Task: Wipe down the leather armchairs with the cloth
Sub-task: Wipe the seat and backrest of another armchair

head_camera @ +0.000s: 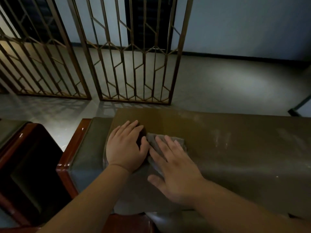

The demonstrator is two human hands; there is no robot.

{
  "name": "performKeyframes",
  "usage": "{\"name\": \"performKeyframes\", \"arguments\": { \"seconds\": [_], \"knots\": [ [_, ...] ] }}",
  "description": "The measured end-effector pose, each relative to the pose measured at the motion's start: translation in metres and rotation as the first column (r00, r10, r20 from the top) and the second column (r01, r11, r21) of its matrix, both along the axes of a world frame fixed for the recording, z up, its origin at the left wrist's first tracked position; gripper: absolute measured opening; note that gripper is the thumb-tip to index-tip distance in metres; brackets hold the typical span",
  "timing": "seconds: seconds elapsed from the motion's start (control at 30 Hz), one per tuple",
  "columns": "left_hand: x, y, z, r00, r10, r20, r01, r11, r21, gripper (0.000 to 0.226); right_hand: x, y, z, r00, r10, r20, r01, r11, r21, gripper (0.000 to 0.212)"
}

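Grey cloth (165, 142) lies crumpled, flat on my armchair's (235, 148) olive-brown leather top. Leather shows pale streaks.

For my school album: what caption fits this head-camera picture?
Both hands, left and right, press a grey cloth flat on a brown leather armchair.

my L hand (125, 147) + R hand (175, 167) flat on armchair (235, 148) top, cloth (165, 140) under R | open leather to my right, free to sweep | left: glossy wood trim (72, 145) edge, then drop | ahead: bare floor (218, 84), metal lattice screens (134, 64) standing past it
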State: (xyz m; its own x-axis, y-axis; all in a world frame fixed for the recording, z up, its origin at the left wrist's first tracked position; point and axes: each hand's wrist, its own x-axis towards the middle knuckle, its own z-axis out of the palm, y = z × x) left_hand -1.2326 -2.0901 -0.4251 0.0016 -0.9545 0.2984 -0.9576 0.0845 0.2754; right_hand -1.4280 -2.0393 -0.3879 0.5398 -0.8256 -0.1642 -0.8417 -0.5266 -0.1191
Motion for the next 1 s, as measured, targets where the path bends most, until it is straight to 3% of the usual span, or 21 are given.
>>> {"name": "performKeyframes", "arguments": {
  "seconds": [0.07, 0.13, 0.2, 0.27, 0.43, 0.5, 0.63, 0.7, 0.87, 0.93, 1.0],
  "knots": [
    [0.0, 0.0, 0.001, 1.0, -0.012, -0.006, 0.012, 1.0, 0.002, 0.056, -0.022, -0.019, -0.003, 0.999, 0.019, -0.026, -0.019, 1.0, -0.021, 0.085],
    [-0.001, 0.002, 0.002, 1.0, -0.01, 0.01, 0.01, 1.0, 0.006, 0.055, -0.054, -0.054, 0.0, 0.987, -0.157, -0.027, 0.154, 0.985, -0.072, 0.089],
    [-0.001, 0.002, 0.002, 1.0, 0.001, 0.014, -0.001, 1.0, -0.001, 0.055, -0.076, -0.09, 0.002, 0.917, -0.397, -0.045, 0.396, 0.918, -0.032, 0.087],
    [-0.001, 0.0, 0.0, 1.0, 0.0, 0.004, 0.0, 1.0, -0.004, 0.055, -0.061, -0.104, 0.005, 0.885, -0.464, -0.041, 0.464, 0.886, -0.016, 0.086],
    [0.002, -0.004, -0.008, 1.0, -0.014, -0.008, 0.014, 0.999, -0.05, 0.051, 0.018, -0.08, 0.013, 0.994, -0.04, 0.097, 0.04, 0.999, 0.006, 0.062],
    [0.001, -0.004, -0.01, 1.0, -0.018, -0.023, 0.016, 0.998, -0.062, 0.051, -0.001, -0.114, 0.01, 0.992, -0.092, 0.089, 0.09, 0.996, 0.02, 0.062],
    [0.0, -0.003, -0.01, 0.999, -0.017, -0.047, 0.013, 0.996, -0.092, 0.05, -0.052, -0.165, 0.008, 0.911, -0.411, 0.025, 0.411, 0.911, 0.015, 0.067],
    [0.001, -0.004, -0.01, 0.999, -0.023, -0.048, 0.019, 0.996, -0.09, 0.049, -0.043, -0.147, 0.007, 0.932, -0.361, 0.044, 0.361, 0.932, 0.007, 0.067],
    [0.0, -0.005, -0.012, 1.0, -0.019, -0.021, 0.017, 0.995, -0.102, 0.05, -0.025, -0.047, 0.013, 1.0, -0.006, 0.03, 0.005, 0.999, 0.035, 0.086],
    [0.0, -0.005, -0.012, 1.0, -0.016, -0.027, 0.013, 0.994, -0.105, 0.049, -0.052, -0.059, 0.007, 0.999, -0.031, 0.004, 0.031, 0.999, 0.01, 0.088],
    [-0.001, -0.004, -0.01, 1.0, -0.01, -0.028, 0.007, 0.995, -0.101, 0.048, -0.078, -0.089, 0.006, 0.977, -0.213, 0.004, 0.213, 0.977, -0.031, 0.088]
  ]
}}
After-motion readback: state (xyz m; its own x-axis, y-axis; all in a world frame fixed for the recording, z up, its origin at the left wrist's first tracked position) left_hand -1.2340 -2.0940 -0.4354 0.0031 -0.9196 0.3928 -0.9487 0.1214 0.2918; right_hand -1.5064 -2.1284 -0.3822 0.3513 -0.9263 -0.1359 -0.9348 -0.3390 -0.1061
